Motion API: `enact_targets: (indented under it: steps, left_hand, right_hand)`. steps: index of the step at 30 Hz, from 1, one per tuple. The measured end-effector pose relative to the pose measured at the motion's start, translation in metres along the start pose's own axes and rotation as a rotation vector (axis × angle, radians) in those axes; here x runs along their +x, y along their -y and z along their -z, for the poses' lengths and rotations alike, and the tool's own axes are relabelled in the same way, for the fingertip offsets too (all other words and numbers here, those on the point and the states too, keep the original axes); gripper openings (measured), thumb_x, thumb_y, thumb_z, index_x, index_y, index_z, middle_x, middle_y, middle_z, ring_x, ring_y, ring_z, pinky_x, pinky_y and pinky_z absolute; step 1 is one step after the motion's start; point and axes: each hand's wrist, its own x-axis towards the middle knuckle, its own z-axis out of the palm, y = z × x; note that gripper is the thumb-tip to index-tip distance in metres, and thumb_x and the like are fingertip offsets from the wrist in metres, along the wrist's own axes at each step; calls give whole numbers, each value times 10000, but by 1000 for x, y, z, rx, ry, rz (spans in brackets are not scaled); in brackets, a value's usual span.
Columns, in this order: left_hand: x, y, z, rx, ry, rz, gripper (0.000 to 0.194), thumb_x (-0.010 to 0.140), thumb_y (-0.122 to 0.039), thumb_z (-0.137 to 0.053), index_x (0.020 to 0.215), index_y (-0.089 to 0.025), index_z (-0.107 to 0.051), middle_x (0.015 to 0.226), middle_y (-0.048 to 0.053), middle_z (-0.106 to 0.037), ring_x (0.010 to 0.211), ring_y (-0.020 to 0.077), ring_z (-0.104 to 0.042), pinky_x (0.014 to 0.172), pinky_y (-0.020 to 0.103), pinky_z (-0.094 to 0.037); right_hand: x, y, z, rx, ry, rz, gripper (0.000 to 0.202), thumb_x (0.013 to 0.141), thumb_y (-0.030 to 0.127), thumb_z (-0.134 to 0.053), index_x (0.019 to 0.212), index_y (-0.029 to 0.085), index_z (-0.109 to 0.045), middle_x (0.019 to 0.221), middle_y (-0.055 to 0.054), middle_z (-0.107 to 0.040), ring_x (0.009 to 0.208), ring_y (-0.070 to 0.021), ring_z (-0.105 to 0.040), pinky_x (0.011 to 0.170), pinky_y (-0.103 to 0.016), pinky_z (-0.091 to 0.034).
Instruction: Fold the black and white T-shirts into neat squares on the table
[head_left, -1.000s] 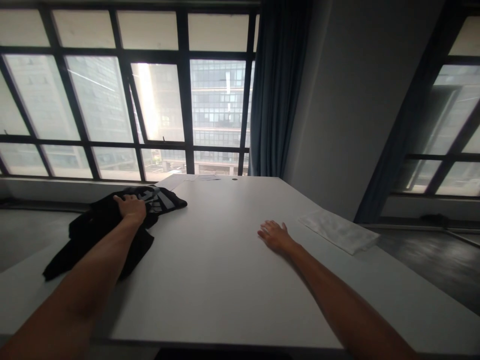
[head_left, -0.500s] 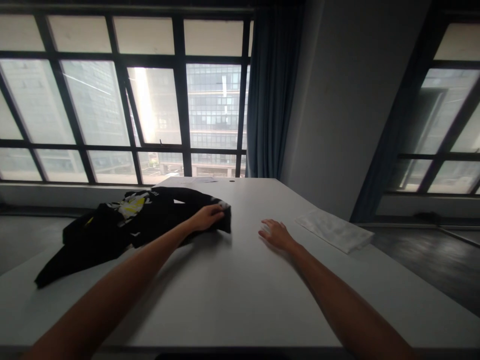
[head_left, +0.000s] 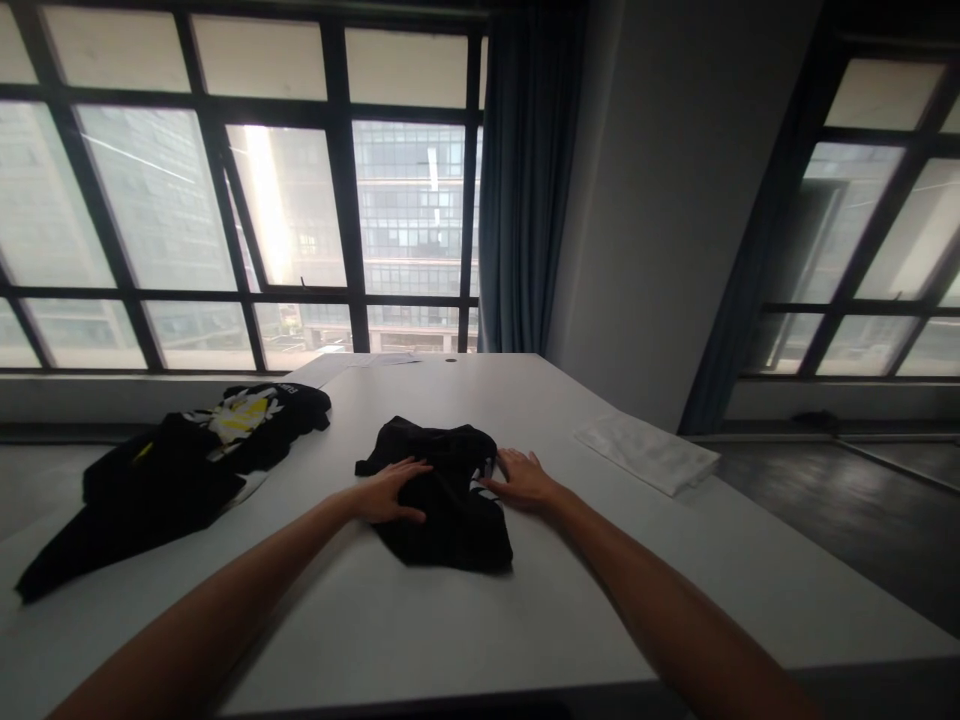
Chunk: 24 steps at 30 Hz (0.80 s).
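Black, soft and crumpled, a small cloth garment (head_left: pixel 442 495) lies bunched near the middle of the broad white matte table (head_left: pixel 465 620), and both hands are on it. The left hand (head_left: pixel 391 491) rests flat on the garment's left side, fingers spread and not clenched. The right hand (head_left: pixel 523 478) lies open at its right edge, fingertips touching the fabric near a thin pale trim. Neither hand pinches or lifts anything; the two sit apart with the garment between them.

By the look of it, the step in hand is settling the garment in front of the person and starting to spread it. A next move would call for finding its edges or corners and drawing them outward, since the limp cloth is folded over itself and its outline is hard to read.

Left of the garment, well apart from it, sprawls a larger heap of black clothing (head_left: pixel 150 480) with a yellow and white print on top, one end trailing toward the table's near left edge. Right of the garment, near the table's far right edge, lies a flat, pale, rectangular folded sheet (head_left: pixel 649 452) with a faintly woven look. Beyond the table stand dark-framed windows and a blue curtain (head_left: pixel 517 180).
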Motion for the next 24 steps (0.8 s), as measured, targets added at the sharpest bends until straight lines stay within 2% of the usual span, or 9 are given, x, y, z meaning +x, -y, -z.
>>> enact_targets:
  steps: [2,4,6,8,12,14,19,22,24]
  left_hand:
    - [-2,-7,-2,-77,47,-104,914,719,-569,-738,1494,-272,-356,1598,91,-255,1480,305,-154,1197,496,-152]
    - [-4,-8,-1,-144,16,-136,824,763,-550,-706,1477,-286,-390,1578,72,-313,1459,282,-243,1197,466,-194]
    - [-7,-2,1,-162,-54,-96,757,802,-535,-667,1468,-287,-404,1563,64,-349,1436,270,-306,1189,441,-236]
    - [-10,10,4,-117,-102,-8,798,778,-536,-687,1471,-266,-399,1578,79,-310,1446,293,-275,1190,454,-228]
    - [-16,35,9,-33,-97,117,892,757,-467,-707,1518,-228,-308,1605,113,-214,1464,334,-197,1194,485,-193]
    - [-18,41,10,-7,-91,154,817,812,-377,-632,1531,-222,-277,1604,111,-214,1458,323,-221,1187,470,-217]
    - [-22,44,11,175,-53,306,901,752,-359,-632,1543,-210,-228,1604,137,-202,1463,323,-207,1159,485,-246]
    - [-25,36,16,248,-69,403,884,764,-482,-618,1529,-196,-279,1574,155,-288,1433,339,-291,1102,470,-331]
    - [-27,27,23,300,-113,490,785,839,-574,-500,1499,-172,-361,1501,176,-423,1354,367,-420,1048,496,-377]
  right_hand:
    - [1,6,-4,157,-25,58,713,763,592,-643,1336,191,-506,1364,-142,-559,1257,-312,-493,1084,-492,-304]
    - [5,8,-4,328,-63,103,583,722,487,-696,1200,179,-571,1202,-102,-648,1078,-266,-590,953,-394,-435]
    - [9,5,3,416,-128,90,417,701,387,-690,1042,167,-597,1031,-69,-681,922,-229,-614,821,-331,-481]
    - [11,1,17,411,-262,27,320,692,339,-663,957,180,-579,927,-43,-673,857,-215,-604,780,-317,-483]
    - [6,-9,50,330,-724,-49,352,777,349,-579,1086,185,-535,1055,-77,-651,985,-226,-588,889,-325,-461]
    - [3,-12,57,221,-811,-61,375,835,328,-518,1178,174,-523,1178,-110,-618,1101,-239,-559,970,-335,-423]
    - [1,-21,45,-85,-487,-203,465,866,221,-458,1322,172,-531,1319,-138,-558,1157,-263,-565,1009,-350,-395]
    - [2,-31,37,-160,-344,-270,514,908,351,-464,1389,175,-491,1358,-154,-543,1155,-289,-580,969,-386,-433]
    - [2,-42,34,-191,-185,-275,569,887,463,-511,1384,185,-509,1360,-162,-554,1177,-322,-571,944,-422,-451]
